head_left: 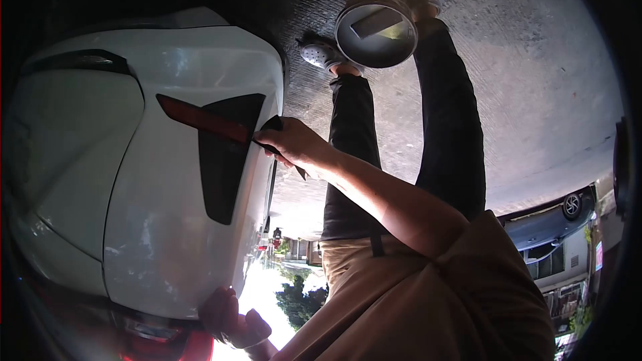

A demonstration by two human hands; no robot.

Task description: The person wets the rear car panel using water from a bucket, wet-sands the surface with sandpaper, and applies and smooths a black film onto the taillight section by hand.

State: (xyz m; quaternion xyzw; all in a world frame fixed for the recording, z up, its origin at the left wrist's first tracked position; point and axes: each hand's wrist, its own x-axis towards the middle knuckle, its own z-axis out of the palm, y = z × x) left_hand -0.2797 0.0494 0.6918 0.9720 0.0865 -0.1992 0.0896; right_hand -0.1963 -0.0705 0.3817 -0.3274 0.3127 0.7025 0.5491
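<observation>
My right hand (294, 142) is closed around a thin dark cloth-like piece (271, 124), whose pointed end hangs out below the fingers. It is at the edge of a white car's bumper (194, 60), beside a red reflector strip (200, 120) and a black trim panel (227, 174). Lower in the view, in shadow, my left hand (231, 321) rests against the car body near the red tail light (160, 337), its thumb apart from the fingers. What lies under its fingertips is hidden.
A round bucket (342, 50) stands on the concrete floor (528, 80) between my feet, with a grey rectangular piece (374, 23) and something yellowish in it. My shoes (319, 55) flank it. Behind me, upside down in view, are a parked blue-grey car (552, 230) and trees (301, 301).
</observation>
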